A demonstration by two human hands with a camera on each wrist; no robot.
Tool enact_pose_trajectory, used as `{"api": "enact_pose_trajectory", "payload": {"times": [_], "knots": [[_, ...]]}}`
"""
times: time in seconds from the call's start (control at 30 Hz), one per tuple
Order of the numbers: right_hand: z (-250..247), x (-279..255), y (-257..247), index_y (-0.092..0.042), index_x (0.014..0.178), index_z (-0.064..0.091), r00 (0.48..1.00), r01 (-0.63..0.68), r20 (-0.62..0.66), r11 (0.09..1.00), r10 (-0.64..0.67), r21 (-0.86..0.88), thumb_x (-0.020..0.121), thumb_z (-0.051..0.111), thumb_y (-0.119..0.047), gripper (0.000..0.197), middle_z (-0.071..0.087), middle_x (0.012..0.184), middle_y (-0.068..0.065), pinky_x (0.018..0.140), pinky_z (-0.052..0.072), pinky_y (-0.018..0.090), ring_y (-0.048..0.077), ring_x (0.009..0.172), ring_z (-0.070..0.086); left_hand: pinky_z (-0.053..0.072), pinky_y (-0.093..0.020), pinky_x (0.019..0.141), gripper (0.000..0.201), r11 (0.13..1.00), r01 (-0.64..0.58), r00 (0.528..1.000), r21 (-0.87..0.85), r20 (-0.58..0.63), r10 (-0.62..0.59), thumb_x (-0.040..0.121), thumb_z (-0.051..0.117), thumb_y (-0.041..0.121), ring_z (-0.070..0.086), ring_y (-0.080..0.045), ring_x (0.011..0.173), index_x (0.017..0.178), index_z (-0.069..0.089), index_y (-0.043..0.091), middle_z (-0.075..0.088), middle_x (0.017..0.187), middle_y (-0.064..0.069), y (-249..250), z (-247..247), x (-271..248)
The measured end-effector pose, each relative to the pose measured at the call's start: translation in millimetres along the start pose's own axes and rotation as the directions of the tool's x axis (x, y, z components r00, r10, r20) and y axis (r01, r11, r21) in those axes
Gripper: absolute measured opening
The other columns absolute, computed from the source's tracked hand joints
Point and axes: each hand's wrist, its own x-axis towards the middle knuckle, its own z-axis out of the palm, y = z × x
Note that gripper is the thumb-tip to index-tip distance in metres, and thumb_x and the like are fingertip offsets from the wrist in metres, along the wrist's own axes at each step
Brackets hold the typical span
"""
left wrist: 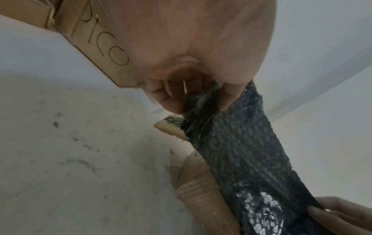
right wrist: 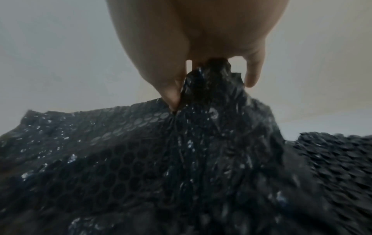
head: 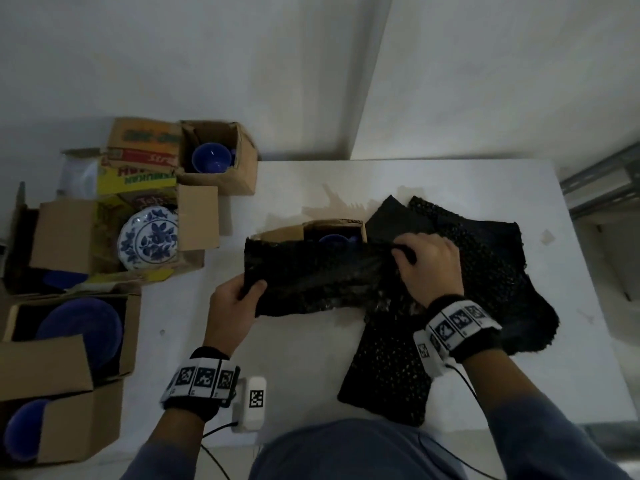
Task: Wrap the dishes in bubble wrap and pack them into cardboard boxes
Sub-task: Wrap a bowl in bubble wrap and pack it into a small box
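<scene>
Two hands (head: pixel 228 308) (head: pixel 427 268) grip one black bubble wrap sheet (head: pixel 311 275); perhaps five boxes (head: pixel 221 157).

1. The head view is dim and flat, with soft, greyish light over the white table (head: pixel 450 181); corners darken and straight edges bow outward, strongest toward 3 and 9 o'clock.
2. Faint shadows spread toward 12 o'clock from the small cardboard box (head: pixel 334 226).
3. Specular glints speckle the black bubble wrap (right wrist: pixel 181 159) in both wrist views.
4. The right wrist view smears with motion blur toward 4 o'clock; the palm at 12 o'clock is out of focus.
</scene>
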Motion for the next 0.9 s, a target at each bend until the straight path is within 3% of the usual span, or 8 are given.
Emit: {"api": "enact_pose_trajectory", "payload": {"times": [0.07, 0.17, 0.23, 0.33, 0.4, 0.63, 0.77, 0.9], "knots": [[1.2, 14.1, -9.7, -0.025, 0.105, 0.066, 0.995, -0.041, -0.086, 0.999, 0.040, -0.015, 0.086, 0.068, -0.029, 0.019, 0.064, 0.090, -0.002, 0.106, 0.034, 0.055, 0.026, 0.098, 0.059, 0.055, -0.025, 0.069, 0.015, 0.998, -0.043, 0.997, 0.035, -0.056, 0.045, 0.093, 0.065, 0.014, 0.068, -0.008, 0.084, 0.103, 0.065, 0.025, 0.070, 0.087, 0.008, 5.7, 0.6, 6.3], [-1.1, 28.5, -21.9, -0.025, 0.116, 0.062, 0.975, -0.103, -0.205, 0.993, 0.090, -0.053, 0.086, 0.066, -0.038, 0.032, 0.059, 0.107, 0.001, 0.113, 0.023, 0.054, 0.026, 0.110, 0.052, 0.052, -0.022, 0.076, 0.056, 0.985, -0.156, 0.949, 0.079, -0.265, 0.171, 0.083, 0.074, 0.008, 0.058, -0.007, 0.099, 0.130, 0.046, 0.020, 0.056, 0.119, -0.001, 14.6, 5.1, 8.3], [-4.1, 27.0, -32.1, -0.021, 0.113, 0.063, 0.962, -0.068, -0.264, 0.997, 0.071, 0.019, 0.087, 0.065, -0.040, 0.033, 0.056, 0.109, 0.004, 0.104, 0.036, 0.047, 0.025, 0.106, 0.052, 0.049, -0.028, 0.078, 0.057, 0.915, -0.320, 0.868, 0.245, -0.313, 0.387, 0.079, 0.074, 0.005, 0.052, -0.017, 0.103, 0.129, 0.047, 0.012, 0.046, 0.125, -0.009, 20.2, 8.8, 5.4], [2.3, 0.2, -44.9, -0.017, 0.105, 0.065, 0.977, 0.013, -0.215, 0.994, 0.011, 0.110, 0.084, 0.067, -0.035, 0.028, 0.054, 0.105, 0.004, 0.078, 0.046, 0.038, 0.023, 0.095, 0.055, 0.049, -0.037, 0.083, 0.024, 0.698, -0.562, 0.791, 0.443, 0.039, 0.611, 0.086, 0.068, 0.005, 0.052, -0.026, 0.101, 0.108, 0.063, 0.011, 0.049, 0.113, -0.008, 27.2, 22.8, -1.7], [16.4, -25.7, -44.6, -0.020, 0.111, 0.062, 0.992, -0.063, -0.103, 0.994, 0.072, 0.086, 0.081, 0.069, -0.037, 0.035, 0.051, 0.112, 0.003, 0.083, 0.046, 0.041, 0.024, 0.102, 0.053, 0.048, -0.039, 0.084, 0.012, 0.568, -0.660, 0.737, 0.491, 0.276, 0.617, 0.092, 0.063, 0.011, 0.052, -0.027, 0.104, 0.103, 0.066, 0.014, 0.049, 0.114, -0.007, 24.7, 34.5, -1.9], [59.4, -56.6, -18.6, -0.025, 0.145, 0.026, 0.874, -0.447, 0.322, 0.861, 0.363, 0.242, 0.087, 0.052, -0.065, 0.076, 0.030, 0.147, 0.008, 0.103, 0.042, 0.051, 0.030, 0.130, 0.041, 0.049, -0.043, 0.089, 0.030, 0.627, -0.514, 0.857, 0.585, 0.383, 0.346, 0.084, 0.068, 0.025, 0.042, -0.026, 0.114, 0.111, 0.055, 0.026, 0.036, 0.128, -0.005, 7.4, 58.2, 13.7], [57.6, -50.7, -17.8, -0.027, 0.139, 0.039, 0.892, -0.427, 0.327, 0.819, 0.313, 0.383, 0.091, 0.059, -0.051, 0.057, 0.041, 0.137, 0.000, 0.095, 0.046, 0.035, 0.020, 0.119, 0.051, 0.048, -0.033, 0.088, 0.029, 0.700, -0.504, 0.859, 0.506, 0.375, 0.348, 0.089, 0.065, 0.032, 0.044, -0.021, 0.113, 0.115, 0.055, 0.025, 0.034, 0.128, -0.002, 8.5, 55.4, 15.5], [58.4, -41.4, -19.6, -0.022, 0.136, 0.046, 0.874, -0.482, 0.308, 0.749, 0.375, 0.455, 0.092, 0.062, -0.039, 0.050, 0.044, 0.136, 0.000, 0.093, 0.036, 0.021, 0.016, 0.121, 0.048, 0.042, -0.034, 0.100, 0.029, 0.820, -0.421, 0.907, 0.387, 0.165, 0.388, 0.096, 0.057, 0.025, 0.043, -0.021, 0.122, 0.124, 0.054, 0.017, 0.038, 0.131, -0.007, 18.1, 49.9, 28.6]]}}
